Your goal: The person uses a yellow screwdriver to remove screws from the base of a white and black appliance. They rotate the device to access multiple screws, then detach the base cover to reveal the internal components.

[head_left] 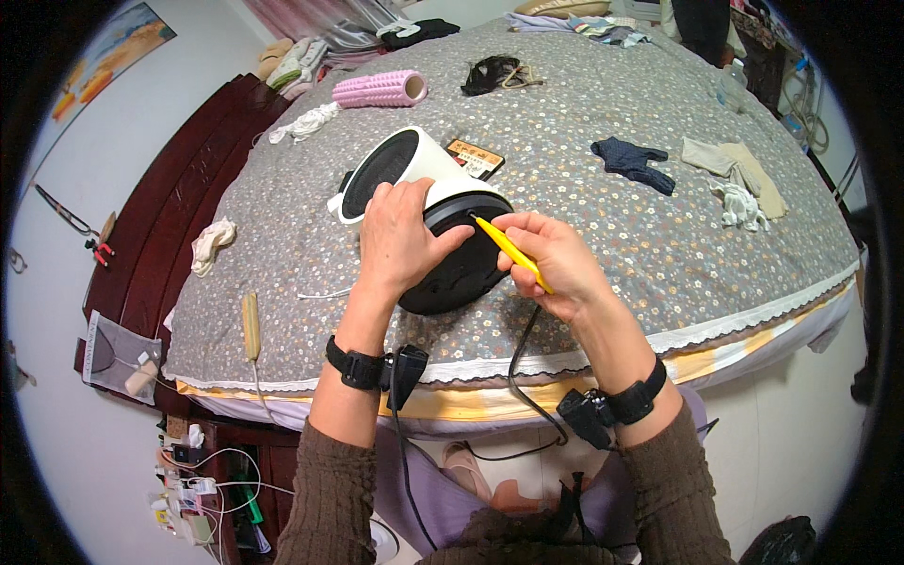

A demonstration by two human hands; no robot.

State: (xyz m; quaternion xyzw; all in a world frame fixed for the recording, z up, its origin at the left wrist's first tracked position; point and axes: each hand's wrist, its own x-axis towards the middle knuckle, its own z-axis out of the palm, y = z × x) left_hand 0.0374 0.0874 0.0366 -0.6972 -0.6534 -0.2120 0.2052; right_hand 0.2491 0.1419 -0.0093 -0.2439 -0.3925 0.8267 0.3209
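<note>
A small white heater with a black base (443,212) lies on its side on the grey flowered bedspread (612,245). My left hand (400,235) rests on its body and grips it near the black base. My right hand (551,259) holds a yellow screwdriver (508,250), whose tip touches the rim of the black base. The heater's black cord (520,367) runs from under my right hand over the bed's front edge. Both wrists carry black straps with small black devices.
On the bed lie a pink foam roller (379,88), a dark sock (633,162), beige and white socks (744,184), a black item (490,73), a small card box (474,157) and a beige handle (250,325). A dark wooden headboard (179,207) stands left.
</note>
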